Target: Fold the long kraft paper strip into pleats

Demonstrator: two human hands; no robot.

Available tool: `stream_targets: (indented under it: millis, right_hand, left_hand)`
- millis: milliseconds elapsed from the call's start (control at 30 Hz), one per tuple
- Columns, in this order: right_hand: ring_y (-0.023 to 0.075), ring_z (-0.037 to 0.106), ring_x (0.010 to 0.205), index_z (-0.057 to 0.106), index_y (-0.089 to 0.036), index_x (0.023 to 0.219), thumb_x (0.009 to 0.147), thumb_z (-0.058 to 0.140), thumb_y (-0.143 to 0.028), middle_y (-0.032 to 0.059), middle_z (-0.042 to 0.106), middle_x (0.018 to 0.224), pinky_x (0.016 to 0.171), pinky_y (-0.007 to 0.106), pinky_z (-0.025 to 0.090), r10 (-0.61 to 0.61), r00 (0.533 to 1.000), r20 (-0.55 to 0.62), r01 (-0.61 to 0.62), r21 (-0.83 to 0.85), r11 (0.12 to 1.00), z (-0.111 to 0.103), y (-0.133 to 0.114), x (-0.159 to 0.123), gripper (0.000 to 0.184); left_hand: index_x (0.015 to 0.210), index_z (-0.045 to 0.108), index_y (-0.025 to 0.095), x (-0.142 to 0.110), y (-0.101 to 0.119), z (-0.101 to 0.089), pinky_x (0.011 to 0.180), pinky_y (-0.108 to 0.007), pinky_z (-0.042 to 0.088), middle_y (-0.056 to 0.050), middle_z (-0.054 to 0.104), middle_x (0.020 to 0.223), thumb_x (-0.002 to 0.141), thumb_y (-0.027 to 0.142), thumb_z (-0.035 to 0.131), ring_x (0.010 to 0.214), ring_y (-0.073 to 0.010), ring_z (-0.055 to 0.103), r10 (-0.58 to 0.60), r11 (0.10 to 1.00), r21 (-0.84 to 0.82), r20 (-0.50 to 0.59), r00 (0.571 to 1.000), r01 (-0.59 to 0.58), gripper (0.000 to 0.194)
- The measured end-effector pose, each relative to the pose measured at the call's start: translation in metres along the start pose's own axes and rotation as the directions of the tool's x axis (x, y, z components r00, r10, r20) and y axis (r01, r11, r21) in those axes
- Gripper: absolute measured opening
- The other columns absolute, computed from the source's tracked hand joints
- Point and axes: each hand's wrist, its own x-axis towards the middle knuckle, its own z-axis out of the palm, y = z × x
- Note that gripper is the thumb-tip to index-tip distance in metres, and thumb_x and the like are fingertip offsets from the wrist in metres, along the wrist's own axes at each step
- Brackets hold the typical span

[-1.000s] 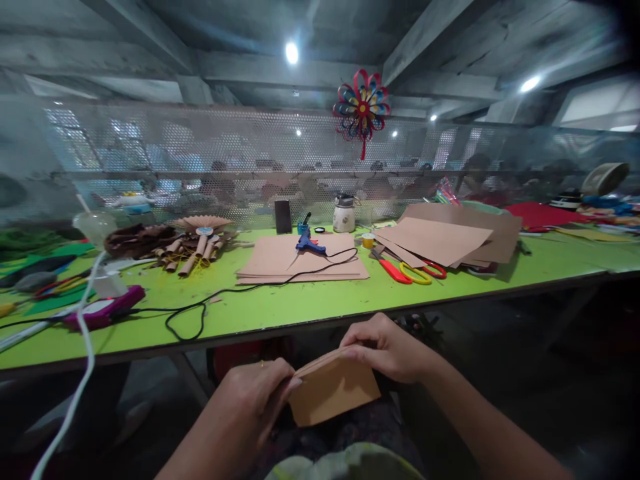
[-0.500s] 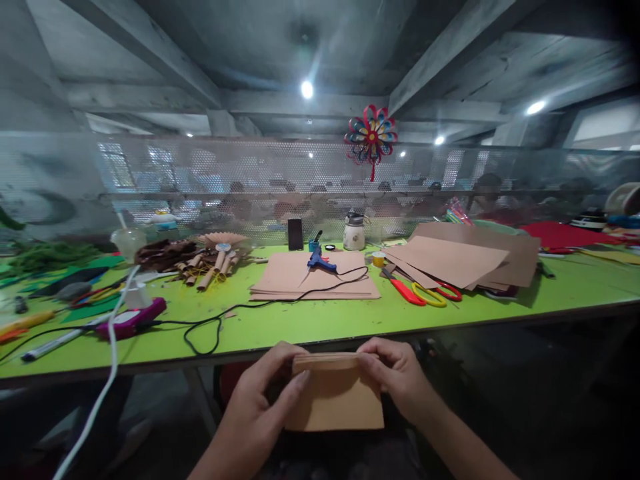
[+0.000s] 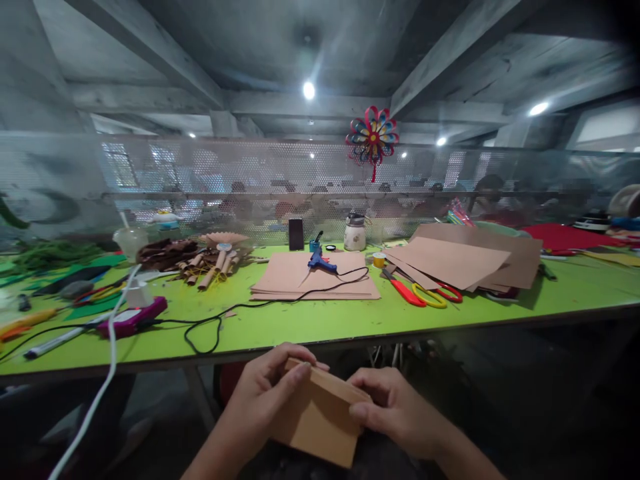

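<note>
Both my hands hold a folded piece of brown paper point(image 3: 315, 423) below the near edge of the green table point(image 3: 300, 323). My left hand point(image 3: 265, 393) pinches its upper left corner, fingers closed on the fold. My right hand point(image 3: 393, 410) grips its right edge, thumb on top. The paper is tilted, its right side lower than its left.
On the table lie a blue glue gun point(image 3: 320, 261) on a stack of brown sheets point(image 3: 313, 280), its black cable point(image 3: 220, 320), red and yellow scissors point(image 3: 425, 293), more brown sheets point(image 3: 465, 260), paper rolls point(image 3: 210, 267) and a pink device point(image 3: 133, 319). A mesh screen point(image 3: 250, 180) stands behind.
The folded paper has tipped from level to slanting down on the right. My right hand has dropped lower and my left hand has stayed at the upper corner.
</note>
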Motion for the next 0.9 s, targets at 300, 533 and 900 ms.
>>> stream_targets:
  millis: [300,533,900]
  right_hand:
    - [0.0099,0.048,0.048,0.063,-0.014,0.083,0.090,0.048,-0.031,-0.0010,0.050,0.056,0.049,0.022,0.036,-0.362,0.823,-0.438,0.105,-0.509,0.855,0.007,0.014,0.009,0.024]
    - [0.0160,0.046,0.057,0.053,-0.016,0.072,0.090,0.040,-0.016,0.0044,0.054,0.061,0.057,0.030,0.031,-0.737,0.676,0.001,0.270,-0.931,0.246,0.017,0.019,0.035,0.022]
    - [0.0247,0.049,0.078,0.056,-0.014,0.094,0.082,0.055,-0.026,0.0089,0.058,0.082,0.074,0.041,0.038,-0.429,0.903,-0.024,0.076,-0.974,0.216,0.042,0.005,0.027,0.017]
  left_hand:
    - [0.112,0.056,0.018,0.019,-0.009,0.001,0.073,-0.030,0.052,-0.009,0.065,0.103,0.077,0.045,0.063,0.084,-0.0208,0.064,0.215,0.965,0.235,-0.459,0.862,-0.115,0.045]
    - [0.099,0.062,0.017,0.025,-0.009,0.047,0.075,-0.028,0.046,-0.006,0.067,0.092,0.084,0.043,0.053,0.084,-0.0198,0.061,0.280,0.925,0.338,-0.293,0.914,-0.175,0.032]
    - [0.075,0.056,0.016,0.055,-0.027,0.029,0.058,-0.025,0.038,-0.002,0.060,0.067,0.086,0.042,0.042,0.061,-0.0158,0.051,0.158,0.895,0.445,-0.241,0.958,-0.036,0.032]
